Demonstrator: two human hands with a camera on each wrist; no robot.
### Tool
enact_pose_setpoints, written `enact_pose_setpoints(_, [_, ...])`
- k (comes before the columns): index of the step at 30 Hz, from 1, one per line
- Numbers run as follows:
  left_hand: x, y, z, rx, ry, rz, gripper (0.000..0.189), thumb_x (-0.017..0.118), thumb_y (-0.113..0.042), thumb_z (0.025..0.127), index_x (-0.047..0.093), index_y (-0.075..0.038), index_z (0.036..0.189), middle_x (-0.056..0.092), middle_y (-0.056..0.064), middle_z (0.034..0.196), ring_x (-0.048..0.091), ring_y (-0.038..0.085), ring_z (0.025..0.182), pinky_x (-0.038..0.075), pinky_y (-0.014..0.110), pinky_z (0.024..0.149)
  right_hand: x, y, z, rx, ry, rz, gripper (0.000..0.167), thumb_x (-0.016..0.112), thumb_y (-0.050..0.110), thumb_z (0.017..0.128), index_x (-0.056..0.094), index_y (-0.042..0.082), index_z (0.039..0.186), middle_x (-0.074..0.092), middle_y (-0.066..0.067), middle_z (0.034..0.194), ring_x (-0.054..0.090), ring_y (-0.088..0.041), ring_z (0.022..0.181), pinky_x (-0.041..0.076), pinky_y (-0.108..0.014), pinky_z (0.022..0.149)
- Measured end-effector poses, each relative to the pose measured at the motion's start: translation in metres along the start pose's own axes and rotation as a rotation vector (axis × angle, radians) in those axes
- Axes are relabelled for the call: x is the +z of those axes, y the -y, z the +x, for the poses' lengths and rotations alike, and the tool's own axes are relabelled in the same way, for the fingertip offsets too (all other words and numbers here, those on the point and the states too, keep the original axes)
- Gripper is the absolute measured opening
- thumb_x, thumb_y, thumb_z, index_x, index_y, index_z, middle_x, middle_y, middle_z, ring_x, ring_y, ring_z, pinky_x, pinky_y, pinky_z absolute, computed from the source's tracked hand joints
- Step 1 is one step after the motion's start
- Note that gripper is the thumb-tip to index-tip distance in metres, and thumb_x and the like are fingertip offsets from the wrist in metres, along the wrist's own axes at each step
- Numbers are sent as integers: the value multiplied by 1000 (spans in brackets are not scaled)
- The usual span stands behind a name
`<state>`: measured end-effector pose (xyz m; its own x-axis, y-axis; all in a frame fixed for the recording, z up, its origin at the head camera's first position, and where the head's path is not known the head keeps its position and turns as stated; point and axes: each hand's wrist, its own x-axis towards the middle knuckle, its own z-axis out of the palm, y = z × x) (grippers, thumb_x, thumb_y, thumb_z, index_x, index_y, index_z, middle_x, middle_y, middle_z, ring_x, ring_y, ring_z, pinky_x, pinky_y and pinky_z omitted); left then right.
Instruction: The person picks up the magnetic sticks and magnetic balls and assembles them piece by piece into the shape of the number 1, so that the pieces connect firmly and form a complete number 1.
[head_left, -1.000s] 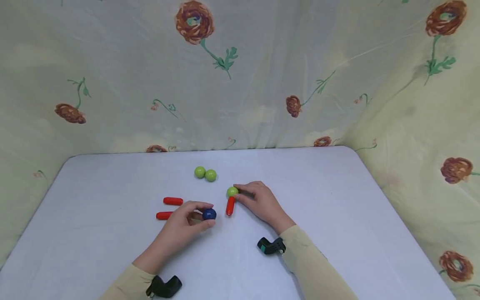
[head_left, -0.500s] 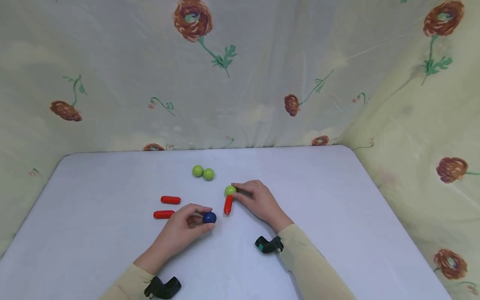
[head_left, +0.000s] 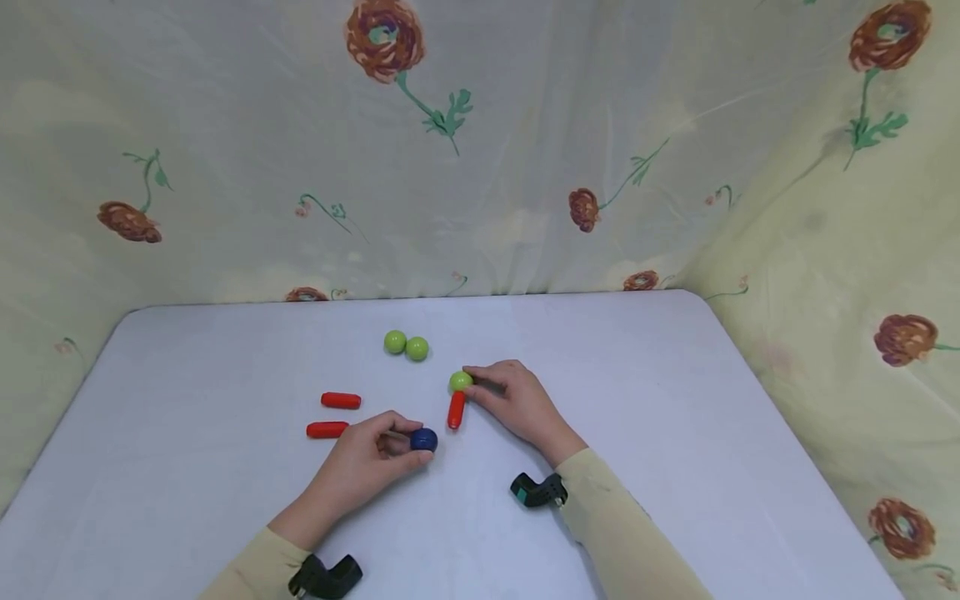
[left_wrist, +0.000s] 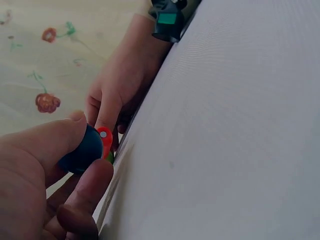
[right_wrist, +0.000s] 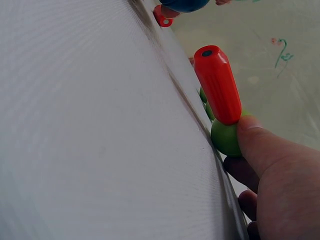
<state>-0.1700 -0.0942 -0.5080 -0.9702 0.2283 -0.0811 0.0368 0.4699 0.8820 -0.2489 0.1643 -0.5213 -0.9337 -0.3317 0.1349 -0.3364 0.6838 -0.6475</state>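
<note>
My left hand (head_left: 365, 457) pinches a dark blue ball (head_left: 423, 440) between thumb and fingers; the left wrist view shows the same blue ball (left_wrist: 82, 152) up close. To its right, my right hand (head_left: 522, 404) pinches a green ball (head_left: 460, 381). A red rod (head_left: 456, 410) joins that green ball and points toward me. In the right wrist view, the red rod's (right_wrist: 217, 85) free end shows a dark round spot, and its other end meets the green ball (right_wrist: 226, 138) at my thumb. The blue ball is a little left of the rod's near end, apart from it.
Two green balls (head_left: 406, 345) lie side by side toward the back of the white table (head_left: 600, 358). Two more red rods, one farther back (head_left: 341, 401) and one nearer (head_left: 327, 430), lie left of my left hand. A flowered curtain (head_left: 510, 167) hangs behind the table.
My left hand has shifted the blue ball slightly toward me and to the right. The right hand keeps its pinch on the green ball with the rod. The head view has shifted slightly.
</note>
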Motion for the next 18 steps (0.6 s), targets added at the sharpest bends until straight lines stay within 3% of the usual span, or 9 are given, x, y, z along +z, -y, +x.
enact_pose_setpoints(10, [0,-4,2,8,-9,104,35,86,-37,77,69,-25,105,66,-13,80,61,9,69,50,28,65,-1,0,2,-8,-5,-19,45,65,54,91,65,34,131,64,17,114,53,-6,110,46,-35,95])
enact_pose_setpoints(18, [4,-1,1,61,-14,213,38,84,-43,77,72,-29,110,60,-14,79,55,9,68,47,28,63,0,-1,1,-17,-5,-1,44,66,51,91,66,32,131,65,16,114,54,-7,109,45,-35,95])
